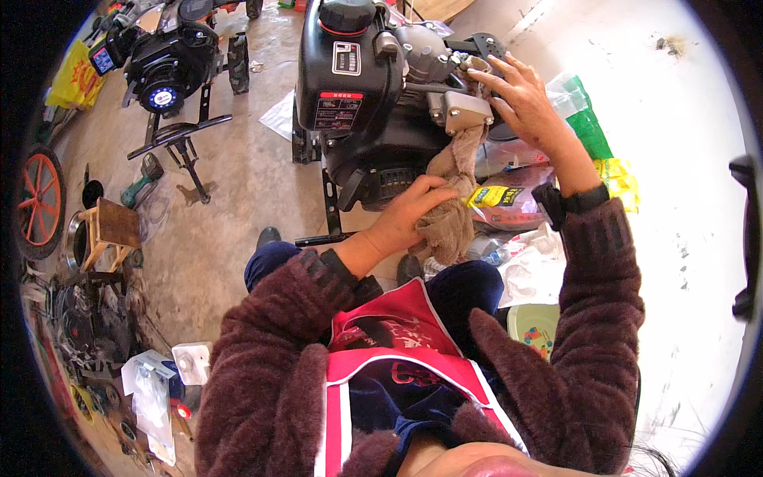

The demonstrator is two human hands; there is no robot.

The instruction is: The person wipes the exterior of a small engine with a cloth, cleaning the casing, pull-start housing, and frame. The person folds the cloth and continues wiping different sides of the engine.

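My left hand [411, 214] grips a bunched brown cloth [448, 229] in front of the black engine [369, 107]. From there the cloth runs up, twisted, and passes behind a silver metal bracket [468, 111] on the engine's right side. Over the far side of that bracket reaches my right hand [521, 98], its fingers spread and the tips near metal fittings and a brownish bit that looks like the same cloth. Whether those fingers pinch anything is hidden. A black tank with a round cap [346, 13] and printed labels tops the engine.
A second engine-driven machine [173, 71] stands at the far left. Near it are a green cordless power tool [142, 180], a wooden stool [110, 232] and an orange-spoked wheel [40, 203]. Plastic bags [512, 197] and a light green basin [530, 325] lie along the white wall at right.
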